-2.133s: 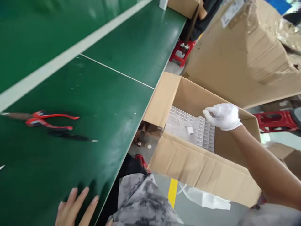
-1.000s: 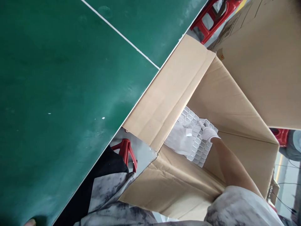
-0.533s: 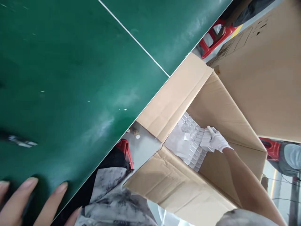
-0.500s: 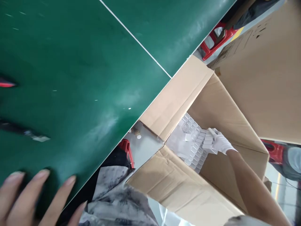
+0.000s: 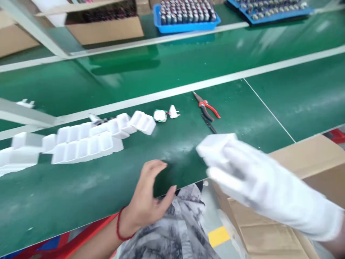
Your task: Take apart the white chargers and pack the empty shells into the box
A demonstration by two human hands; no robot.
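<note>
My right hand (image 5: 242, 172), in a white glove and blurred by motion, grips white plastic casings (image 5: 215, 145) above the green table's front edge. My bare left hand (image 5: 151, 198), with a red cord at the wrist, is held over the near edge, thumb and fingers apart and nothing between them. Rows of similar white casings (image 5: 86, 147) lie on the table to the left. Beyond my hands are a rounded white piece (image 5: 160, 116), a white plug (image 5: 173, 112), red and black pliers (image 5: 206, 105) and a dark tool (image 5: 208, 124).
An open cardboard box (image 5: 312, 154) stands against the table's edge at the right. Across the back are a blue tray (image 5: 185, 27) of cylindrical parts, another blue tray (image 5: 283, 15) and a cardboard box (image 5: 107, 30). A white post (image 5: 29, 113) rises at the left.
My view has swung from the box to the table. My right hand has come up out of the box with white casings. My left hand now shows whole near the table edge.
</note>
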